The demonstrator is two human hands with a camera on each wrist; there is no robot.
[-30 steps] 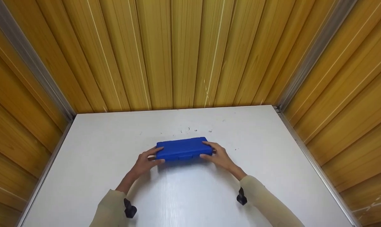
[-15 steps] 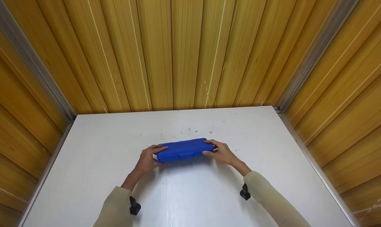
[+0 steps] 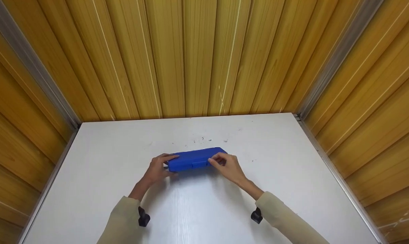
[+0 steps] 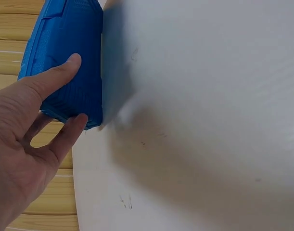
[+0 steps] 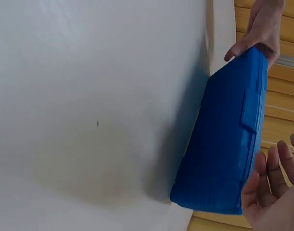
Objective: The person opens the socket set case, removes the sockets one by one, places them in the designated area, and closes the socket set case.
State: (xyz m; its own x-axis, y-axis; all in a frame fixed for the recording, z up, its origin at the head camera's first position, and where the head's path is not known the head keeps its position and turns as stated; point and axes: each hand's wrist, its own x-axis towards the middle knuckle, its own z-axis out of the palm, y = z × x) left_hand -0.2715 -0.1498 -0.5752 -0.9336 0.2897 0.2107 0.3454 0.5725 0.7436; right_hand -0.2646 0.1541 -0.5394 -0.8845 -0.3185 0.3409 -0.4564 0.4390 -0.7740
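A closed blue plastic case (image 3: 196,157) with a latch (image 3: 200,164) on its front side is near the middle of the white table. My left hand (image 3: 158,168) grips its left end, with fingers on the lid and the thumb on the underside; in the left wrist view that thumb lies against the case (image 4: 86,33). The right wrist view has the case (image 5: 221,139) with its front tilted up from the table. My right hand (image 3: 228,166) is at the front right of the case, fingers loosely bent beside the latch and holding nothing.
The white table (image 3: 106,152) has small dark marks behind the case. Yellow wood-look panels (image 3: 197,57) stand at the back and both sides, with metal posts at the corners. A small black device (image 3: 144,217) sits on each sleeve cuff.
My right hand has let go of the case's right end and moved left toward the latch. My left thumb has shifted from the front to underneath, and the front has tipped up.
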